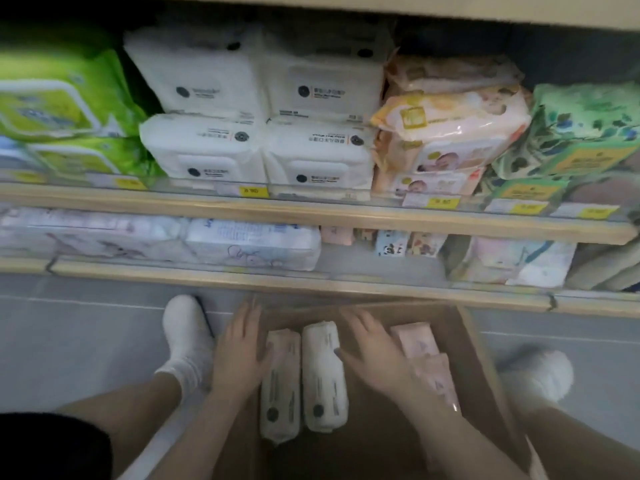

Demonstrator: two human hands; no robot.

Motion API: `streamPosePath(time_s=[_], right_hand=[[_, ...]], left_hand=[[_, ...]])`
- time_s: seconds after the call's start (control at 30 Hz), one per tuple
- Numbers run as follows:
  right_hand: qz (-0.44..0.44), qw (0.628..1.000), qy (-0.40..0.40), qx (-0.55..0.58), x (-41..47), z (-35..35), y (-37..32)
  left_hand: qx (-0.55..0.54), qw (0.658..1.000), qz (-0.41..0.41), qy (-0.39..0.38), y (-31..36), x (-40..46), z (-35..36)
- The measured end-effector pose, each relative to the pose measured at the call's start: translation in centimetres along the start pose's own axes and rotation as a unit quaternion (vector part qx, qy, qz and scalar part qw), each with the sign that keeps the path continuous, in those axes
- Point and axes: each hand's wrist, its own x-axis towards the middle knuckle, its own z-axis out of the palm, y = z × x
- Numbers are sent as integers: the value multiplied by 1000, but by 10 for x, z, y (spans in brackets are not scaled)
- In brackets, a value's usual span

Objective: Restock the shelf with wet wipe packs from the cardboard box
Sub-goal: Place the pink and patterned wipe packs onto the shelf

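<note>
An open cardboard box [478,344] stands on the floor below the shelves. Two white wet wipe packs [322,375] stand on edge inside it, side by side, with pink packs [420,344] at the right. My left hand [239,355] reaches into the box with straight fingers, its thumb against the left white pack [280,393]. My right hand [374,355] is spread over the gap between the white and pink packs, thumb touching the right white pack. Matching white packs [256,133] are stacked on the upper shelf [311,211].
Green packs [62,109] lie left of the white stack; pink baby-print packs [450,129] and leaf-print packs [575,133] lie to its right. The lower shelf [242,277] holds pale packs [252,244]. My white-socked feet [188,341] flank the box on the grey floor.
</note>
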Motion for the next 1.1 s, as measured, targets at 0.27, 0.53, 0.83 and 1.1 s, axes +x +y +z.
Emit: streamPosePath(time_s=[0.27, 0.53, 0.83, 1.1], right_hand=[[81, 992, -88, -51, 14, 109, -22], [185, 980, -49, 50, -8, 109, 4], [320, 918, -12, 236, 6, 126, 17], [303, 906, -14, 294, -1, 117, 31]], left_hand=[[-196, 972, -113, -65, -19, -27, 34], [-215, 968, -108, -76, -22, -28, 35], [-239, 959, -125, -83, -20, -27, 37], [-36, 999, -1, -7, 21, -43, 43]])
